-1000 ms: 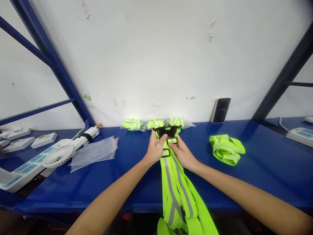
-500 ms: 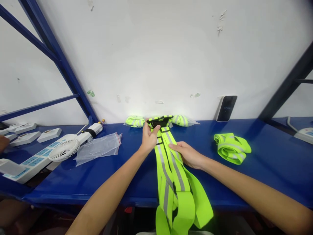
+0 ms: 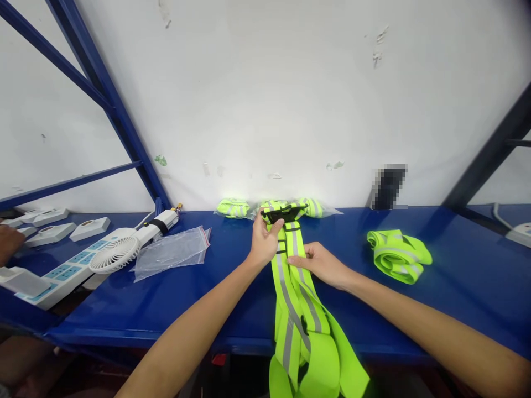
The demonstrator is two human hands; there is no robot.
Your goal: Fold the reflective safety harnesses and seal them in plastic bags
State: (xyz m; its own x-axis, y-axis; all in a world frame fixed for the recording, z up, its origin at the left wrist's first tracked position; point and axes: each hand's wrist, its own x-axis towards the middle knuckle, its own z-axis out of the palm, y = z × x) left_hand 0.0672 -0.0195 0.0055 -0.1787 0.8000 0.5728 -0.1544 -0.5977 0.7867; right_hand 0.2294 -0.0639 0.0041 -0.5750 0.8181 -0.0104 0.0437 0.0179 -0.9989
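A neon yellow reflective strap vest with grey stripes hangs from my hands over the table's front edge. My left hand is closed on its upper end, thumb across the black buckle. Lower down, my right hand pinches the straps along their right side. Small black slider buckles sit on the straps between the two hands. Loose strap loops dangle below the edge, their lower ends cut off by the picture. Another rolled reflective vest lies to the right of my right hand.
Bagged neon bundles lie along the wall on the blue table. Clear zip bags, a small white fan and a power strip are at left. A pixelated dark phone leans on the wall. Another person's hand shows far left.
The view has shifted slightly, so everything sits a little further right. My left hand still grips the buckle end. My right hand stays on the straps, whose loops hang slightly lower.
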